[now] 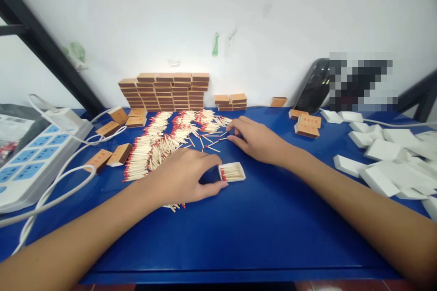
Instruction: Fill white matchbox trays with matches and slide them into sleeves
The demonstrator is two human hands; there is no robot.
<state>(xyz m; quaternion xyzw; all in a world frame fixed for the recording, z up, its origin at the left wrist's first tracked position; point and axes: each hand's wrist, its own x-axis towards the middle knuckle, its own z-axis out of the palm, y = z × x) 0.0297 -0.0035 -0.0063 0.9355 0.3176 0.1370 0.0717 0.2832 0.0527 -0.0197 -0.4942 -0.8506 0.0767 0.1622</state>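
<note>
A small white matchbox tray lies on the blue table with several red-headed matches inside. My left hand holds the tray's left end between thumb and index finger. Beyond the tray, my right hand pinches at a match among loose ones at the right edge of a big match pile. The match is partly hidden at my right fingertips. My left hand and wrist cover part of the pile, and a few matches show below that wrist.
Filled-looking matchboxes form a stacked wall at the back, with a smaller stack beside it. Loose matchboxes lie right, others left. White trays heap at right. A power strip with white cables and a black phone-like object flank the table.
</note>
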